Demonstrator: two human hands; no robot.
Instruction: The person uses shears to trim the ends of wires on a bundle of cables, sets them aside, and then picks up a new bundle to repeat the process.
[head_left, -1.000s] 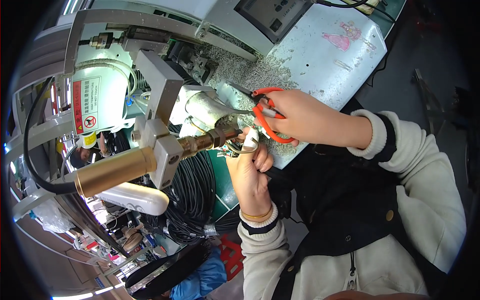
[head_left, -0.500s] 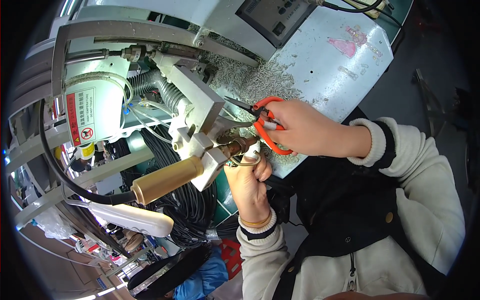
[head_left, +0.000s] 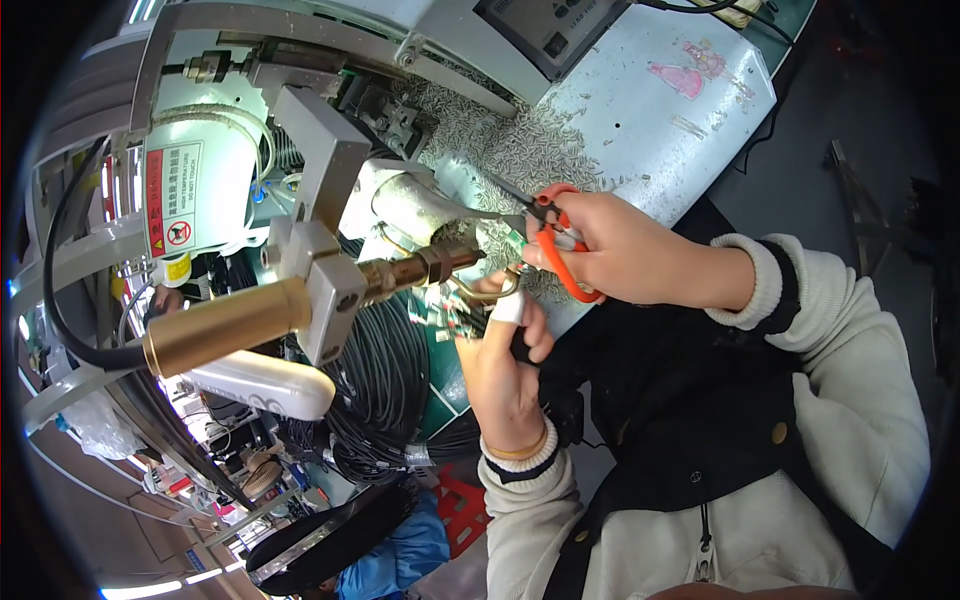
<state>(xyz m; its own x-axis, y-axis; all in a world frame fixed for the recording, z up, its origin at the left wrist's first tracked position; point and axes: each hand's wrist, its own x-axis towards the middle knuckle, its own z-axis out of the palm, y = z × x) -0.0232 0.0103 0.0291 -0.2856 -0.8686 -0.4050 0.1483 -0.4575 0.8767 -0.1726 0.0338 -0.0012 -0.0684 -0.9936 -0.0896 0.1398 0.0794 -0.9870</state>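
Hands, two. Right hand (head_left: pixel 605 240): fingers curled closed round the handles of one pair of orange-handled snips (head_left: pixel 544 209), above the clippings; long axis diagonal, blades pointing up-left. Left hand (head_left: pixel 505 370): fingers bent in on a bunch of wires (head_left: pixel 445 318), several, too blurred to count, ends toward the left; exact grip partly hidden. Brass barrel (head_left: pixel 230 325), one, slanting toward the left fingers; its curved tube (head_left: pixel 495 294) crosses before them. Clippings (head_left: pixel 545 140), one heap, uncountable. Control box (head_left: pixel 550 35), one, beyond. Black cable (head_left: pixel 385 375), coiled, below the barrel.
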